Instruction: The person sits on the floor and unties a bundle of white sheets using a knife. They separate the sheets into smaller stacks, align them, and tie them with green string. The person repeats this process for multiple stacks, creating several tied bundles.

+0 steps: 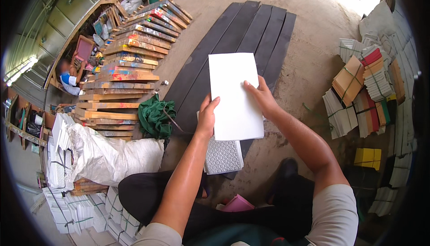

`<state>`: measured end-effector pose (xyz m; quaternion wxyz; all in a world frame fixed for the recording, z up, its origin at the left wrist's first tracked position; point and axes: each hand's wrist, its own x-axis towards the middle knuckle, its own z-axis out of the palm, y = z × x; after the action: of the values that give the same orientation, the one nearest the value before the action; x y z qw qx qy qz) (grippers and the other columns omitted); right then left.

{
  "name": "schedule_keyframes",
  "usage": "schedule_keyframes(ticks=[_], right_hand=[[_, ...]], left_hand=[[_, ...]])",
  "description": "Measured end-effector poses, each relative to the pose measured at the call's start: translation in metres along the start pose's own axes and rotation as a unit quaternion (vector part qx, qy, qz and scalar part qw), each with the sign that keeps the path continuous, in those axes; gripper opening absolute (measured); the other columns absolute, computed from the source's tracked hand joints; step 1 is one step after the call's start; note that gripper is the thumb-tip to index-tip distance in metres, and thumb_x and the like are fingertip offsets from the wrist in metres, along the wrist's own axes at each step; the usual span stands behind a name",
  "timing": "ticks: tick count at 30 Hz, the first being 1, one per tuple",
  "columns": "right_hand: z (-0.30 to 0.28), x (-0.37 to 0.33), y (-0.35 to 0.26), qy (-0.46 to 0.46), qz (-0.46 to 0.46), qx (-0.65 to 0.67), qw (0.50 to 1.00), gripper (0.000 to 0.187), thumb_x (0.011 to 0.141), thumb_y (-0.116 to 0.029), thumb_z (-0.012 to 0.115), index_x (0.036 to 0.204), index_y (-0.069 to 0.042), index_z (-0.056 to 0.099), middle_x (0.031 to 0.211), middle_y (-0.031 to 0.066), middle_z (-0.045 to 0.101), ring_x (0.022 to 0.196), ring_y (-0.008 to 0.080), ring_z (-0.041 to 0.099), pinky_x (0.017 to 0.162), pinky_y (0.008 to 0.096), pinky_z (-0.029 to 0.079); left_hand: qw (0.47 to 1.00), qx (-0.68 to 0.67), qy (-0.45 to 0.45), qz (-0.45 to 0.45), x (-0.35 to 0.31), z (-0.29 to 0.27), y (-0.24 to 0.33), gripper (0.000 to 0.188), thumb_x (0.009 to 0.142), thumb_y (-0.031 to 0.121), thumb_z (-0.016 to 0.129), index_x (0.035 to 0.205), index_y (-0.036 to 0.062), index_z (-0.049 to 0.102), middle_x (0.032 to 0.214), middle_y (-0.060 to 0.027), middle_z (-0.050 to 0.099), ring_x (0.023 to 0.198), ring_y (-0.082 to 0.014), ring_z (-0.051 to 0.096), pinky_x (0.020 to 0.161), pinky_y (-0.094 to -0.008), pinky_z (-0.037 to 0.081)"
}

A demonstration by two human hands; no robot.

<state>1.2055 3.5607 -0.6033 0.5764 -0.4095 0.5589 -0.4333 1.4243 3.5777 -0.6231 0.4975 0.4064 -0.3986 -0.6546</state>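
Observation:
A white rectangular sheet (236, 98) with a fine ribbed surface is held up in front of me, its long sides running away from me. My left hand (207, 117) grips its left edge, thumb on top and the other fingers out of sight underneath. On the right edge, my right hand (263, 97) holds it with the thumb pressed on the face. Whether it is one sheet or a thin stack, I cannot tell. Partly covered by it, a stack of white embossed sheets (224, 158) lies below, nearer my body.
Dark boards (224, 40) lie ahead on the floor. Paint-stained wooden frames (130, 67) line the left, with a green cloth (156, 116) and a white sack (116, 152). Tied paper bundles (354, 85) and a yellow block (367, 158) are right. A person (69, 80) sits far left.

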Motion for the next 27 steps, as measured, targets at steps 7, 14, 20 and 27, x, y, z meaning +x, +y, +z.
schedule_keyframes(ticks=[7,14,20,27], right_hand=[[0.047,-0.034,0.100,-0.030,-0.055,-0.079,0.995,0.086,0.101,-0.045,0.069,0.160,0.001,0.027,0.139,0.0289,0.057,0.119,0.0330,0.066,0.099,0.0435,0.056],[0.082,-0.061,0.113,-0.003,0.028,-0.282,0.959,0.086,0.104,-0.049,0.061,0.164,-0.002,0.021,0.144,0.0287,0.051,0.126,0.0415,0.060,0.107,0.0504,0.048],[0.081,-0.046,0.159,-0.001,-0.004,-0.224,0.975,0.086,0.106,-0.051,0.056,0.166,-0.002,0.020,0.147,0.0261,0.042,0.141,0.0390,0.044,0.116,0.0470,0.040],[0.083,-0.028,0.154,-0.008,0.026,-0.211,0.977,0.082,0.104,-0.059,0.050,0.162,-0.004,0.032,0.153,0.0281,0.045,0.142,0.0428,0.046,0.119,0.0515,0.036]], left_hand=[[0.966,0.117,0.221,-0.063,-0.059,-0.079,-0.048,0.077,0.109,0.060,0.038,0.162,0.0045,0.037,0.167,-0.0156,0.037,0.155,-0.0273,0.032,0.126,-0.0437,0.022],[0.980,-0.110,0.120,-0.113,-0.075,-0.117,-0.103,0.068,0.110,0.049,0.045,0.163,0.0073,0.036,0.164,-0.0098,0.042,0.148,-0.0245,0.043,0.123,-0.0389,0.031],[0.983,-0.020,0.131,-0.124,-0.070,-0.111,-0.109,0.062,0.109,0.040,0.053,0.159,0.0057,0.041,0.157,-0.0122,0.049,0.142,-0.0238,0.048,0.117,-0.0380,0.037],[0.982,-0.059,0.120,-0.132,-0.073,-0.131,-0.112,0.064,0.102,0.033,0.061,0.158,0.0065,0.043,0.151,-0.0116,0.055,0.137,-0.0261,0.052,0.114,-0.0397,0.040]])
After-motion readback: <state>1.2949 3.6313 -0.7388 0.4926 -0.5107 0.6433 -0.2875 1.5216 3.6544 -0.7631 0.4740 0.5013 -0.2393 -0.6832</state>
